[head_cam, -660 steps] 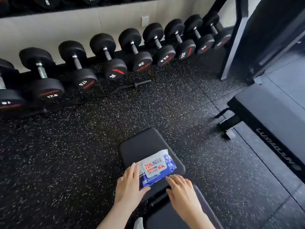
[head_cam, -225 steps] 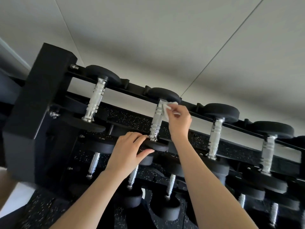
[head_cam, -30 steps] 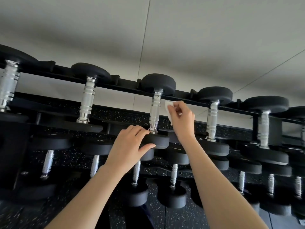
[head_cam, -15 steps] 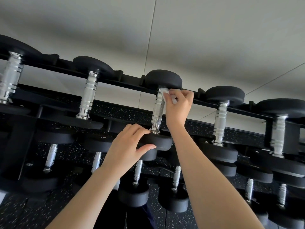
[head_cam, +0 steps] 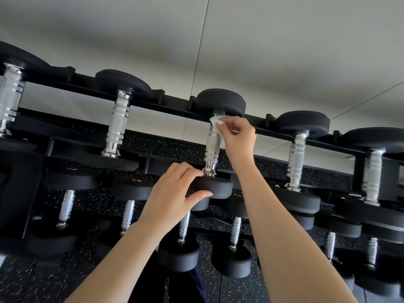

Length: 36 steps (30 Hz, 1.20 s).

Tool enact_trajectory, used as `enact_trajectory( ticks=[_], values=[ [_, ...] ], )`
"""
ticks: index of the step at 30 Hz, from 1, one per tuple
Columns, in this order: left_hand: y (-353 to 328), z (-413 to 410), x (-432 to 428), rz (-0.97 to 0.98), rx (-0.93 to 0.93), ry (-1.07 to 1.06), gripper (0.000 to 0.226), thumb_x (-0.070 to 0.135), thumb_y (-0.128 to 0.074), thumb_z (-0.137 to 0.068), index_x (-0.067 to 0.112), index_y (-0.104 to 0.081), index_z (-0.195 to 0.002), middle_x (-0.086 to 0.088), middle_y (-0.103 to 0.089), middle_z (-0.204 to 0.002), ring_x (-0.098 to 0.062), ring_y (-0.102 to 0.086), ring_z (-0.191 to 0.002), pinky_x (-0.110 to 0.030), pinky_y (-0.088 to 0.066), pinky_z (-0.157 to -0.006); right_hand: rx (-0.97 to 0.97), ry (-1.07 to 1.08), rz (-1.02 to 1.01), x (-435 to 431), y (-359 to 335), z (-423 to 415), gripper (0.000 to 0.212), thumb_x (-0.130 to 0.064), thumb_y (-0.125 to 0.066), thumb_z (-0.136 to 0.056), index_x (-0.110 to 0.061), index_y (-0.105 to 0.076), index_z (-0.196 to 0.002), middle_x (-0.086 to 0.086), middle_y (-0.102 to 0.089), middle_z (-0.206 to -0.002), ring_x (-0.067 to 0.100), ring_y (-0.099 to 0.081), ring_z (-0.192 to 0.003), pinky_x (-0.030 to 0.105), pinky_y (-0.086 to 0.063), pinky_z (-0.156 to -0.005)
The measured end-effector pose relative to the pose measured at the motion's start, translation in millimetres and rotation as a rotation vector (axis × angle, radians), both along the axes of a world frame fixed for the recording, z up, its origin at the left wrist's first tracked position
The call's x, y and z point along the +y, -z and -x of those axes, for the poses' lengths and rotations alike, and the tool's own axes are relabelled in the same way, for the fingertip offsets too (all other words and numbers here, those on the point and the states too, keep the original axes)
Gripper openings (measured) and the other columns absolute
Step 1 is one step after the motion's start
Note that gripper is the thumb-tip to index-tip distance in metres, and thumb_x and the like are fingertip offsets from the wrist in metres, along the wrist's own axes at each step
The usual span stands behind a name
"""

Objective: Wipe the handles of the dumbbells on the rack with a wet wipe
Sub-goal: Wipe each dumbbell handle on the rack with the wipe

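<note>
Pale wall [head_cam: 284,51] is seen behind the black rack [head_cam: 175,107]. Nearest, one dumbbell's front head [head_cam: 217,186] is gripped by the left hand [head_cam: 175,193]. Its handle [head_cam: 212,149] is aligned away from the viewer. At its far end the wet wipe [head_cam: 216,122] is pinched against it by the right hand [head_cam: 238,138], so a stroke down toward the front head is expected.

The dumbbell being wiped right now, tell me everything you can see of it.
The dumbbell lies on the rack's top row, between others. Two round matte black heads, rubbery-looking, flank a shiny knurled metal handle. The left hand grips the near head's rim; the right hand pinches a white wet wipe against the handle's far end.
</note>
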<state>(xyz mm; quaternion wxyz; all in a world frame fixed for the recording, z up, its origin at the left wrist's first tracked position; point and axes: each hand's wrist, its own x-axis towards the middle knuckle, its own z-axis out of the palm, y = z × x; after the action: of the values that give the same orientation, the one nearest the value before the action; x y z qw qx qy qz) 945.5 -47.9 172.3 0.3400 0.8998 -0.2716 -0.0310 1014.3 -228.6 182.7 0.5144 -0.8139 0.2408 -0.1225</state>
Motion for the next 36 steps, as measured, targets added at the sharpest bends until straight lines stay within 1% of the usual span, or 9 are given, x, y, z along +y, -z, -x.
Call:
enact_trajectory(
  ticks=[5, 11, 14, 18, 20, 27, 29, 33, 36],
  values=[
    [-1, 0, -1, -0.003, 0.008, 0.000, 0.049, 0.058, -0.048, -0.081, 0.017, -0.062, -0.105, 0.009, -0.055, -0.099, -0.009, -0.047, -0.095, -0.017, -0.042, -0.068, 0.079, -0.199, 0.118, 7, -1, 26, 0.002, -0.010, -0.073, -0.077, -0.010, -0.071, -0.078, 0.003, -0.063, -0.084, 0.005, -0.054, -0.068, 0.010, -0.044, -0.066],
    [0, 0, -1, 0.004, 0.034, -0.003, 0.050, 0.058, -0.047, -0.080, 0.018, -0.062, -0.106, 0.009, -0.055, -0.100, -0.009, -0.047, -0.097, -0.019, -0.044, -0.067, 0.218, -0.360, 0.125, 5, 1, 60, 0.010, -0.012, -0.075, -0.076, -0.016, -0.068, -0.070, -0.009, -0.058, -0.072, -0.003, -0.052, -0.062, 0.005, -0.040, -0.064],
    [0, -1, -1, 0.008, 0.041, 0.000, 0.049, 0.058, -0.047, -0.080, 0.019, -0.061, -0.107, 0.010, -0.055, -0.100, -0.008, -0.046, -0.097, -0.020, -0.045, -0.066, 0.274, -0.351, 0.074, 1, 0, 64, 0.011, -0.017, -0.075, -0.077, -0.020, -0.068, -0.069, -0.006, -0.065, -0.072, -0.002, -0.055, -0.064, 0.007, -0.041, -0.065],
    [0, -1, 0, 0.004, 0.037, 0.000, 0.047, 0.058, -0.048, -0.081, 0.020, -0.061, -0.106, 0.010, -0.054, -0.099, -0.007, -0.045, -0.096, -0.016, -0.041, -0.065, 0.339, -0.298, -0.004, -3, 2, 71, 0.005, -0.021, -0.073, -0.079, -0.021, -0.070, -0.076, -0.005, -0.070, -0.078, 0.010, -0.065, -0.077, 0.021, -0.052, -0.073],
    [0, -1, 0, 0.003, 0.030, 0.000, 0.047, 0.057, -0.048, -0.081, 0.020, -0.061, -0.106, 0.010, -0.054, -0.099, -0.007, -0.046, -0.095, -0.015, -0.041, -0.065, 0.333, -0.278, -0.038, -3, 2, 72, 0.004, -0.017, -0.073, -0.080, -0.019, -0.070, -0.078, -0.005, -0.072, -0.078, 0.008, -0.067, -0.079, 0.024, -0.054, -0.079],
    [0, -1, -1, 0.013, 0.029, -0.007, 0.047, 0.057, -0.048, -0.081, 0.020, -0.061, -0.105, 0.010, -0.053, -0.099, -0.008, -0.046, -0.096, -0.016, -0.042, -0.064, 0.219, -0.097, -0.197, 0, -2, 57, 0.004, -0.014, -0.071, -0.081, -0.014, -0.068, -0.078, -0.003, -0.069, -0.075, 0.003, -0.061, -0.067, 0.006, -0.044, -0.063],
    [0, -1, 0, 0.007, 0.023, -0.005, 0.046, 0.057, -0.049, -0.081, 0.020, -0.061, -0.106, 0.010, -0.053, -0.099, -0.007, -0.046, -0.097, -0.015, -0.041, -0.065, 0.193, -0.040, -0.242, 0, -2, 49, 0.007, -0.015, -0.071, -0.082, -0.017, -0.066, -0.076, -0.001, -0.070, -0.075, 0.006, -0.062, -0.068, 0.014, -0.048, -0.069],
    [0, -1, 0, -0.006, 0.015, 0.002, 0.047, 0.058, -0.047, -0.082, 0.019, -0.061, -0.105, 0.011, -0.053, -0.099, -0.007, -0.047, -0.096, -0.013, -0.040, -0.067, 0.171, 0.047, -0.375, -2, -3, 25, 0.010, -0.016, -0.069, -0.083, -0.021, -0.063, -0.078, -0.001, -0.074, -0.081, 0.018, -0.066, -0.082, 0.045, -0.050, -0.091],
    [-1, -2, 0, -0.008, 0.021, 0.000, 0.047, 0.059, -0.047, -0.082, 0.020, -0.061, -0.105, 0.011, -0.053, -0.099, -0.006, -0.046, -0.096, -0.012, -0.039, -0.066, 0.125, 0.082, -0.445, -4, -5, 9, 0.009, -0.016, -0.069, -0.083, -0.020, -0.062, -0.079, -0.001, -0.073, -0.077, 0.021, -0.062, -0.080, 0.051, -0.048, -0.088]
  ],
)
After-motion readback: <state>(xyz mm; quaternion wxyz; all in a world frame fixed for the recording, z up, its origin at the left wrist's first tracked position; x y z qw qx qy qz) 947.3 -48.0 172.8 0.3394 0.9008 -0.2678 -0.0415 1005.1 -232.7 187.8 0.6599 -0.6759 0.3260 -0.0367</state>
